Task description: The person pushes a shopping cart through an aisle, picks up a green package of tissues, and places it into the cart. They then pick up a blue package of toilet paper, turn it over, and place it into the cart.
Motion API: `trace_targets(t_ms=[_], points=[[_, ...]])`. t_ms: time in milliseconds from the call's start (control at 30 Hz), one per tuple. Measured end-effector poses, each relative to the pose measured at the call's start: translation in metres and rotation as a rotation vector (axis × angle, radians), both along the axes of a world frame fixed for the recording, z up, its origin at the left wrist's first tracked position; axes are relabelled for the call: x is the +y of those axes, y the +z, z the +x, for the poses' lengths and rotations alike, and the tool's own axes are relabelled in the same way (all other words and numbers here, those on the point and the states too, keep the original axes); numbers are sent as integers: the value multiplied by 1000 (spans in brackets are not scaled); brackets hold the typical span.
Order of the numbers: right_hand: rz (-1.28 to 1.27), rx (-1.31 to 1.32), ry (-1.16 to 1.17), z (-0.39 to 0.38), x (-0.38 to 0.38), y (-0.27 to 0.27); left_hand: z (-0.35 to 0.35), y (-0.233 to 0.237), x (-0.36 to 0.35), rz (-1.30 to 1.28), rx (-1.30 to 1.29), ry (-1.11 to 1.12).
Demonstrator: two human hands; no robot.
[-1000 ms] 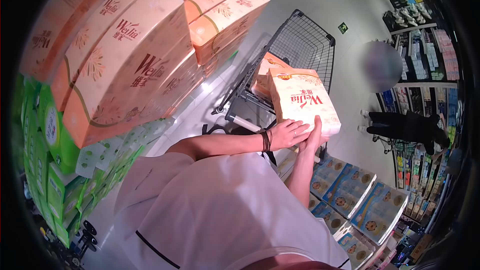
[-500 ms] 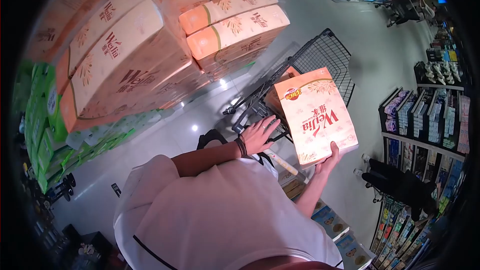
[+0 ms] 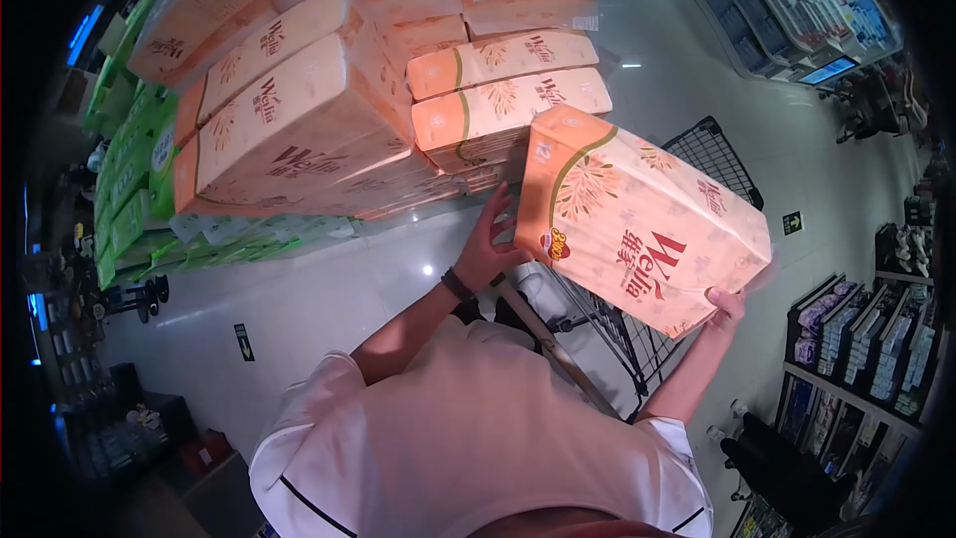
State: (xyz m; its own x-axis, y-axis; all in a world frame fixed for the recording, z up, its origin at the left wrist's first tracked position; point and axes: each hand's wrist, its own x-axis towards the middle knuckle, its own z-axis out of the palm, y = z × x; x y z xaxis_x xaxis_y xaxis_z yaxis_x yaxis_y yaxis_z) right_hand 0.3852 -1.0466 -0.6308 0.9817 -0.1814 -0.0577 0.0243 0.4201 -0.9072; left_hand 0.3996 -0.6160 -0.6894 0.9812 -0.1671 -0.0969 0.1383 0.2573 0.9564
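Standing well to the left of the hands, a wall of green packs runs down the side. Just right of it a tall stack of orange packs leans in, its near edge close beside the left hand. Below that stack the pale floor lies bare, and this is the only open room on that side. The left arm reaches up and forward with a dark wristband at the wrist, and its fingers are spread and pressed flat on the left end of the tissue pack. The pack is held up between both hands, tilted with its right end lower, above the wire shopping cart. The cart's basket shows behind and beneath it. The right hand is cupped under the pack's lower right corner, fingers curled around the edge, with the arm bent upward from the shoulder. Beyond the right hand a strip of floor separates the cart from the dark store shelves.
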Motion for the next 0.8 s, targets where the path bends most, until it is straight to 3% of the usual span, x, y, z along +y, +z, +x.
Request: trace_targets(t_ms=[100,233,367,467,533,600,700,800], points=[[-168,-90,63,64,1,18,35,69,-1,326,-88,75],[-265,-484,46,163,51,109,83,147,21,300,-480,454],[-487,-714,92,239,114,187,118,199,34,364,-654,672],[-512,-616,244,300,162,157,147,161,59,402,-591,690],[-520,-562,322,330,191,99,154,122,67,473,-414,753],[-560,-506,320,341,213,53,151,111,59,571,-473,787],[-500,-533,346,345,205,34,140,108,38,709,-396,813],[-526,-419,185,331,168,2,124,105,-6,737,-384,745]])
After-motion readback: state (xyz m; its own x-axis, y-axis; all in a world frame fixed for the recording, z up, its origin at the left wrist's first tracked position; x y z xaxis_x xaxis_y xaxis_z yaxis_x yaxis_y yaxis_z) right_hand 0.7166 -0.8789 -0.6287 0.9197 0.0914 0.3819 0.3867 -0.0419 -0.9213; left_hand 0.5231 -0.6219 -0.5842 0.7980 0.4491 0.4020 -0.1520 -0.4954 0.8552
